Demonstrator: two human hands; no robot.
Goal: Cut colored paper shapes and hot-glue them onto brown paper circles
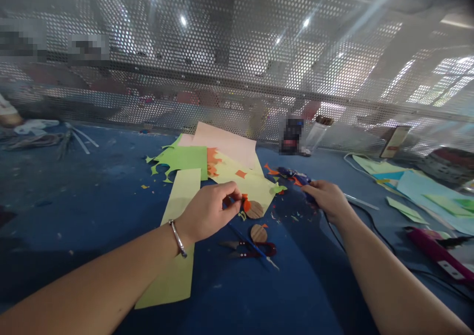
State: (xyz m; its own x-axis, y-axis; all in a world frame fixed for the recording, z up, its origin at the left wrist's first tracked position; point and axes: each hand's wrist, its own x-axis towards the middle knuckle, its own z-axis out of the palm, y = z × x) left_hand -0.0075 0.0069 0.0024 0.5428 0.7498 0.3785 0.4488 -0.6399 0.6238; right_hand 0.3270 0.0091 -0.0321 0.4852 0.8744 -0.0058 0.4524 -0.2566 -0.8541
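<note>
The person's left hand [215, 209], with a silver bracelet [177, 239] at its wrist, pinches a small bright orange paper piece [246, 204] between narrowed fingers. That piece is just beside a round striped wooden disc [255, 210] lying at the near edge of a pale yellow paper sheet [261, 189]; whether they touch I cannot tell. The right hand [329, 199] has its fingers closed around a dark blue-purple handheld tool [302, 178], its front end pointing left toward the sheet, with a black cable nearby.

Nearer the person, a second round wooden disc [258, 233] lies on the blue desk [296, 290], just above dark red-handled metal snips [264, 249] crossed by a slim blue stick [252, 243]. A long yellow-green paper strip [170, 280] runs beneath the left forearm. Beyond lie a bright green cut-out paper sheet [188, 158] and a pale pink paper sheet [225, 140]
</note>
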